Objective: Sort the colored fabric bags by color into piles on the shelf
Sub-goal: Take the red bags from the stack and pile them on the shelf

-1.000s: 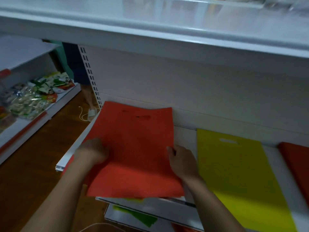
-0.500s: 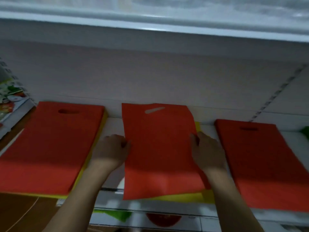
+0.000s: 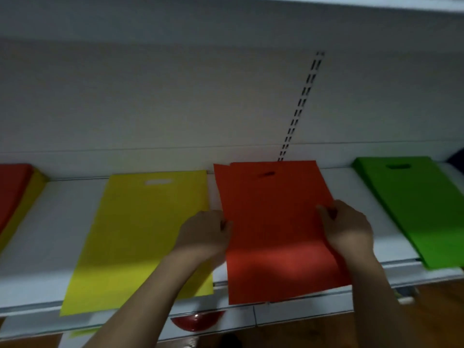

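Observation:
A red fabric bag [image 3: 273, 229] lies over a red pile on the white shelf [image 3: 50, 234], a corner of the bag beneath showing at its upper left. My left hand [image 3: 204, 234] holds its left edge and my right hand [image 3: 347, 227] pinches its right edge, thumb on top. To the left lies a yellow bag [image 3: 140, 232] with a cut-out handle. A green pile [image 3: 416, 207] sits at the right. At the far left a mixed pile shows a red bag [image 3: 11, 189] over yellow.
The shelf's front edge [image 3: 301, 307] runs below the bags, with a lower shelf and a red object [image 3: 197, 321] under it. A slotted upright [image 3: 300, 106] climbs the white back wall. Another shelf hangs overhead. Wooden floor [image 3: 439, 310] shows at the bottom right.
Both hands carried the red bag rightward from over the yellow bag onto the red pile. The view shifted right, bringing the green pile into sight.

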Available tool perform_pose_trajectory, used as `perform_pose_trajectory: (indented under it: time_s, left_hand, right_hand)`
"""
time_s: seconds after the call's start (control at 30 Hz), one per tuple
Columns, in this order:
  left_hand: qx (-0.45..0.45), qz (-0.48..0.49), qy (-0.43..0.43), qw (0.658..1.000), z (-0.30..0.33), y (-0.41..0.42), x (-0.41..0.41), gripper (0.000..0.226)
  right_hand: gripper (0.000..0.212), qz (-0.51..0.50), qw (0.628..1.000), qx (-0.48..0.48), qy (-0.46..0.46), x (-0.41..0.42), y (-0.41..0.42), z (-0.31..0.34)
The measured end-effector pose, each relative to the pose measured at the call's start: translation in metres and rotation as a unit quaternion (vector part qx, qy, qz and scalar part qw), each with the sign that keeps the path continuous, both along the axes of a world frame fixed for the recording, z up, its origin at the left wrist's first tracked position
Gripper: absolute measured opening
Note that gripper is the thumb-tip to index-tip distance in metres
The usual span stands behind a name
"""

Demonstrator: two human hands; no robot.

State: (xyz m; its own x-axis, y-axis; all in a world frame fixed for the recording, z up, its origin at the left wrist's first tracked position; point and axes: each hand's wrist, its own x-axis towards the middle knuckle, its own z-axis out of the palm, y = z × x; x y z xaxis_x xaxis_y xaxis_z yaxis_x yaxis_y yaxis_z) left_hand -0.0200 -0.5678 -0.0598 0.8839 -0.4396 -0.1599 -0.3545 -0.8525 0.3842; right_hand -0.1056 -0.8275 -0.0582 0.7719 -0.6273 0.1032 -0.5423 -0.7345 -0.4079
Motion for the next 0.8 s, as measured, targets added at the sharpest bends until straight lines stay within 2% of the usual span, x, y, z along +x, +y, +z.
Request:
perform_pose_trajectory:
  time_s: [0.17, 0.37, 0.53, 0.73, 0.8]
  left_hand:
    - [0.125, -0.046, -0.099, 0.986, -0.006, -0.05, -0.004, 0.039]
    - [0.228, -0.002, -0.094, 0.969, -0.009, -0.059, 0.003, 0.051]
    - [0.182, -0.002, -0.04, 0.983, -0.008, -0.055, 0.005, 0.048]
    - [0.138, -0.022, -0.074, 0.987, -0.01, -0.039, 0.007, 0.043]
    - [0.117, -0.013, -0.092, 0.989, -0.008, -0.024, 0.008, 0.04]
  right_hand:
    - [0.036, -0.033, 0.998, -0.019, 0.045, 0.0, -0.052, -0.015]
    - [0.043, -0.025, 0.997, 0.027, 0.073, 0.013, -0.06, -0.027]
    - [0.046, -0.027, 0.996, 0.021, 0.082, 0.019, -0.054, -0.03]
    - [0.053, -0.053, 0.993, 0.03, 0.097, 0.018, -0.042, -0.023]
    - [0.057, -0.065, 0.993, -0.018, 0.096, 0.016, -0.026, -0.018]
